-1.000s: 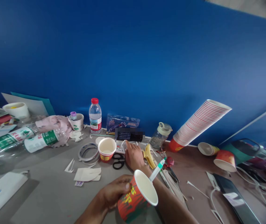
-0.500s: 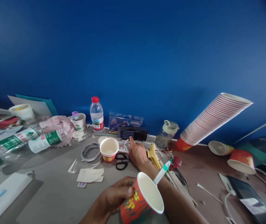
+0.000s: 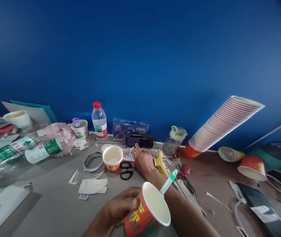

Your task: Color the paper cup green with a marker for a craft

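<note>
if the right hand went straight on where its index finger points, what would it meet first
Most likely the black rectangular object with lines of white text, just past the index fingertip of the bare right hand. Depth is unclear, so the fingertip may already be touching it.

Right hand (image 3: 144, 162) now with its index finger stretched ahead of the others, tip closer to the table's (image 3: 56, 204) back edge than a second ago, overlapping the dark screen (image 3: 144, 141), contact unclear.
</note>
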{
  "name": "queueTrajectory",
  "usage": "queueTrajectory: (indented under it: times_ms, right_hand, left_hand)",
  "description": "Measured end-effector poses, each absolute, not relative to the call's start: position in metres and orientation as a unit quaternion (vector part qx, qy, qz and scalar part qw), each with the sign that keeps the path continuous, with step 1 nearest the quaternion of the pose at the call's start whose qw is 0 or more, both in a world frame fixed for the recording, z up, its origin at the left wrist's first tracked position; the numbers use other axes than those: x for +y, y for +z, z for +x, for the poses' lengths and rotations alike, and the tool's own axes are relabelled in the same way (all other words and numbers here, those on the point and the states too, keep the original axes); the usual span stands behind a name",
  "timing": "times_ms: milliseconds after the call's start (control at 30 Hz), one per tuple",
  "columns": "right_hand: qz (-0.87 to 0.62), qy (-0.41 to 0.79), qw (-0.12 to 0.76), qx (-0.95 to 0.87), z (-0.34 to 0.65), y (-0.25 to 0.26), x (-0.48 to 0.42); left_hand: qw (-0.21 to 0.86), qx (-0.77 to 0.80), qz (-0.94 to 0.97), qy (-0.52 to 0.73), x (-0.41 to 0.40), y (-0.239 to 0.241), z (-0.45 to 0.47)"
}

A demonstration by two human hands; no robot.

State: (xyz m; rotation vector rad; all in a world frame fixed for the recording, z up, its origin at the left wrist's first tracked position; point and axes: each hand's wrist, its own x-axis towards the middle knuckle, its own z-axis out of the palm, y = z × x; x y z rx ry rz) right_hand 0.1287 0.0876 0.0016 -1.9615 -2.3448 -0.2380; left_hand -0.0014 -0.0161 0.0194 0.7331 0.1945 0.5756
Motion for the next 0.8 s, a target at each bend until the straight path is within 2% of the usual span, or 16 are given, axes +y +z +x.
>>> queueTrajectory:
  times_ms: [800]
  right_hand:
    - [-0.646, -0.073, 0.026, -0.759, 0.1325, 0.0027, 0.0869]
  left_hand:
    - [0.888, 0.090, 0.350, 0.283, -0.0166, 0.0203, -0.0011]
